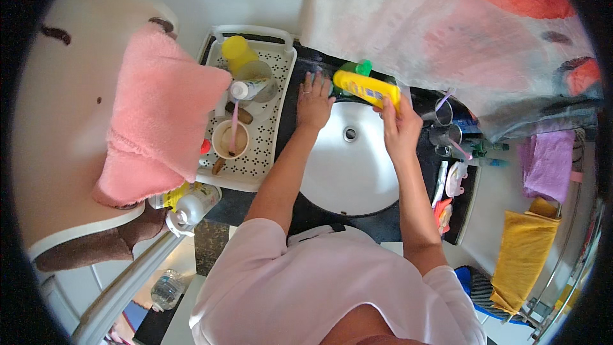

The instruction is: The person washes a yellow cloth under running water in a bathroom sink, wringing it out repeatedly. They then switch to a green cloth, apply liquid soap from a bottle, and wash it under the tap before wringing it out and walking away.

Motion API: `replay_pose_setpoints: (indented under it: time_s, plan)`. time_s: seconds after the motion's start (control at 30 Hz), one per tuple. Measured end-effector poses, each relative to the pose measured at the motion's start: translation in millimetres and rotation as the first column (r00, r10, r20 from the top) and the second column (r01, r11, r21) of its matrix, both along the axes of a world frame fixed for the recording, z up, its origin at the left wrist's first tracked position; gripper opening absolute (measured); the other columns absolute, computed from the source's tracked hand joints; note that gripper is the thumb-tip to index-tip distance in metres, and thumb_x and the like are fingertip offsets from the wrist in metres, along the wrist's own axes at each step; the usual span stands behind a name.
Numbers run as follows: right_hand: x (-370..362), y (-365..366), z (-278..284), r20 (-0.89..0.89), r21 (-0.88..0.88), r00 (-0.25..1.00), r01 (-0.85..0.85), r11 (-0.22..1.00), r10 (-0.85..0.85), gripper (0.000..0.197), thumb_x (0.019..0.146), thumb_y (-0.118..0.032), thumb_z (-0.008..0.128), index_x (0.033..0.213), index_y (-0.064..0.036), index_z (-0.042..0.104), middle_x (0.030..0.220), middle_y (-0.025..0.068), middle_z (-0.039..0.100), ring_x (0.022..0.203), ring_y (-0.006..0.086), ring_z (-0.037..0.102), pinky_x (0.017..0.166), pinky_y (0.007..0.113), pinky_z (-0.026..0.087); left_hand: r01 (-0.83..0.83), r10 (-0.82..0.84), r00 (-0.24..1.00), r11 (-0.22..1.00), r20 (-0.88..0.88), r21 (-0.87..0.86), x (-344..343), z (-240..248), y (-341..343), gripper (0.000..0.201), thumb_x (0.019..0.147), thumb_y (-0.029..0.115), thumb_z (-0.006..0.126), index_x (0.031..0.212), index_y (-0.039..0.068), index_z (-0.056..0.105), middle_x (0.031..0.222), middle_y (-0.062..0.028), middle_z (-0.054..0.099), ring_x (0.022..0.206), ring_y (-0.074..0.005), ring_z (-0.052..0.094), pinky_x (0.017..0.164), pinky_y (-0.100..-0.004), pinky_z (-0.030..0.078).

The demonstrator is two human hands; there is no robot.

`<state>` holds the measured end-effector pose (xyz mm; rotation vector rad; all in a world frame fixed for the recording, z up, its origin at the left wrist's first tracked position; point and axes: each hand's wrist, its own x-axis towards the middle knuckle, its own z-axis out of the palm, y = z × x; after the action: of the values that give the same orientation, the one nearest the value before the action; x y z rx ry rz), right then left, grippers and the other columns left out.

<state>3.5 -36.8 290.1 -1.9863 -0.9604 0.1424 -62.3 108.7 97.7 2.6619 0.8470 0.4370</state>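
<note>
Countertop black; left to right: pink towel, white perforated tray, 1 white washbasin. Left hand: fingers extended, apparently empty. Yellow plastic bottle over washbasin's far rim, right end gripped by curled fingers of right hand.

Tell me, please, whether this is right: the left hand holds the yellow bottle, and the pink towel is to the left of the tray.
One thing is wrong: the head view shows the yellow bottle in the right hand, while the left hand is spread out without it. The pink towel is indeed to the left of the tray.
</note>
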Motion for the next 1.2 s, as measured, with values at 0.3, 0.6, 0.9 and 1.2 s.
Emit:
replay_pose_setpoints:
  time_s: [0.3,0.6,0.9,1.2]
  plan:
    - [-6,113,-37,0.301,-0.401,0.9,-0.182,0.898,0.316,0.017,0.088,-0.021,0.052,0.089,-0.0036,0.053,0.08,0.0192,0.063,0.074,0.0388,0.062,0.065,0.048,0.049,0.001,0.027,0.978,0.991,0.208,-0.135,-28,-11,-55,0.04,0.085,0.011,0.049,0.125,0.013,0.053,0.134,-0.0051,0.044,0.125,-0.0296,0.039,0.101,-0.0431,0.035]
    - [-8,101,-22,0.251,-0.131,0.957,-0.113,0.985,0.144,0.03,0.084,-0.031,0.061,0.108,-0.0119,0.063,0.093,0.0105,0.066,0.079,0.0313,0.065,0.069,0.037,0.051,-0.005,0.394,0.799,0.759,0.454,-0.651,-36,-4,-83,0.058,0.072,-0.01,0.051,0.128,0.007,0.05,0.126,-0.0127,0.051,0.118,-0.0317,0.043,0.1,-0.0379,0.034]
    - [58,60,-37,0.169,-0.228,0.982,0.121,0.966,-0.083,0.031,0.088,-0.035,0.054,0.104,-0.0108,0.065,0.088,0.0139,0.067,0.076,0.0317,0.064,0.069,0.039,0.05,-0.03,0.243,0.684,0.951,0.688,-0.306,53,84,-58,0.067,0.079,-0.004,0.053,0.14,0.0,0.027,0.141,-0.0195,0.03,0.128,-0.0369,0.031,0.107,-0.0453,0.021]
    - [61,72,-32,0.233,-0.44,0.972,0.1,0.892,0.005,0.034,0.085,-0.039,0.06,0.101,-0.0104,0.064,0.074,0.0141,0.065,0.071,0.0323,0.064,0.062,0.039,0.048,-0.15,0.225,0.825,0.972,0.518,-0.183,69,40,-47,0.068,0.079,0.012,0.065,0.136,-0.002,0.032,0.137,-0.0153,0.037,0.128,-0.0327,0.034,0.108,-0.043,0.027]
